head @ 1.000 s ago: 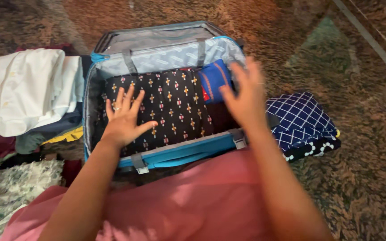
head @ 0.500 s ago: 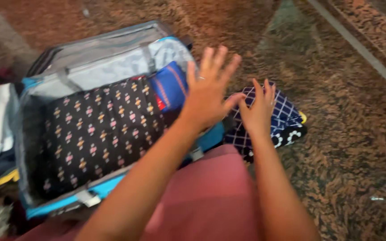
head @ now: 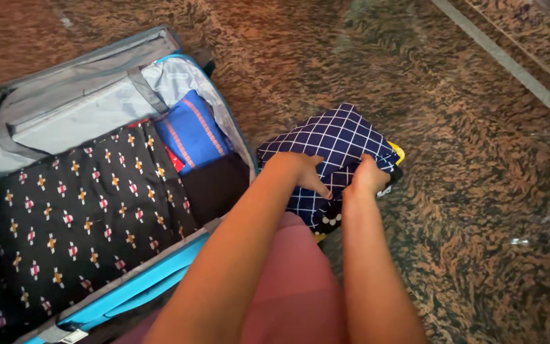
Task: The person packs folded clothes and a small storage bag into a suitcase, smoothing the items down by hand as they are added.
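Note:
A folded navy cloth with a white check [head: 338, 137] lies on the floor just right of an open blue suitcase [head: 160, 280]. My left hand [head: 300, 172] grips its near left edge with the fingers curled over it. My right hand [head: 367, 175] clasps the near right edge, its fingertips tucked into the fold. Under the checked cloth a black cloth with white flowers [head: 329, 220] and a bit of yellow fabric [head: 397, 151] peek out. Inside the suitcase lie a black cloth with small coloured motifs [head: 77, 216] and a folded blue cloth [head: 189, 130].
My lap in pink fabric [head: 294, 286] fills the bottom centre. The floor is brown speckled stone [head: 479, 191] with a grey strip [head: 510, 64] running across the upper right. The suitcase's grey lid with straps [head: 84, 95] stands open at the back.
Both hands left the suitcase and swung right onto the navy checked cloth, closing on its near edge. The view turned right, so the white shirts at the left are out of sight.

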